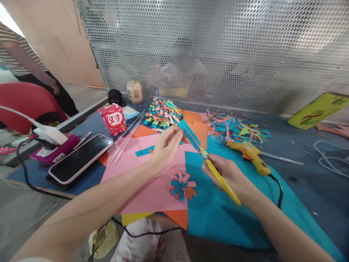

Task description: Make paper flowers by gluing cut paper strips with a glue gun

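Note:
My left hand (168,143) pinches the end of a blue paper strip (185,125) above the pink sheet (131,185). In my right hand (225,169) are yellow-handled scissors (222,182), their blades lying along the strip and pointing up and left. Below my hands, a small flower shape of pink, blue and orange paper pieces (180,186) rests where the pink sheet meets the large blue sheet (218,222). Another blue strip (141,151) lies on the pink sheet, left of my left hand.
A yellow glue gun (253,160) with a black cord lies at right. Behind are colourful paper pieces (163,112) and a heap of scraps (237,127). Clear sticks (128,136), a red packet (113,118), a phone (81,158) and a purple power strip (56,151) are at left.

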Demonstrator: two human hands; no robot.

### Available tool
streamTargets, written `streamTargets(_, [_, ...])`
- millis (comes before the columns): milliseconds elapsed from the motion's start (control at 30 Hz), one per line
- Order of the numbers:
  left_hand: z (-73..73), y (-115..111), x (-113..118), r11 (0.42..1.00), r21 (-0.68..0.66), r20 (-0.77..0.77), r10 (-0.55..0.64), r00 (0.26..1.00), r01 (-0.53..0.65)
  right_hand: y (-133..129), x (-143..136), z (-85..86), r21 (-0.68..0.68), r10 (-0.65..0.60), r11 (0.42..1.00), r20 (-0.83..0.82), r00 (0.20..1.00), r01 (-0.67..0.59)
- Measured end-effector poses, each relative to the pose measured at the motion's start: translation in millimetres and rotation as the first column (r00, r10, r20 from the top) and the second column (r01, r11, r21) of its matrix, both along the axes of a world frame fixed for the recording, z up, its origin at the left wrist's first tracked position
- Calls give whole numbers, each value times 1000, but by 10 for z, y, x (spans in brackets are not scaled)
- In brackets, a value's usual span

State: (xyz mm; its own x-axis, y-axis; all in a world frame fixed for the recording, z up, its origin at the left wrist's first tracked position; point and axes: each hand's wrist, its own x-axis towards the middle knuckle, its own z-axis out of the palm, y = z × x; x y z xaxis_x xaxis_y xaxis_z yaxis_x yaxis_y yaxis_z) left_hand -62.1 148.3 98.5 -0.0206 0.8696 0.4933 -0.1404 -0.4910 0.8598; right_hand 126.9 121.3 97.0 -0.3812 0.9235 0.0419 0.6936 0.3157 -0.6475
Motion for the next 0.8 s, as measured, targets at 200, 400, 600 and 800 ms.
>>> streamTargets(200, [-4,9,-9,999,29,-70,44,997,-42,-7,10,-5,5,-2,1000,18,1000,2])
streamTargets(400, [-10,10,-12,997,64,-101,47,994,-41,5,17,-15,-11,-3,1000,17,1000,3])
streamTargets(600, [-7,5,1,997,73,-79,7,997,-2,-4,-2,32,15,9,1000,31,999,-9])
streamTargets(800, [-7,5,4,997,76,-73,10,997,-5,11,-12,23,73,2,997,51,999,-6])
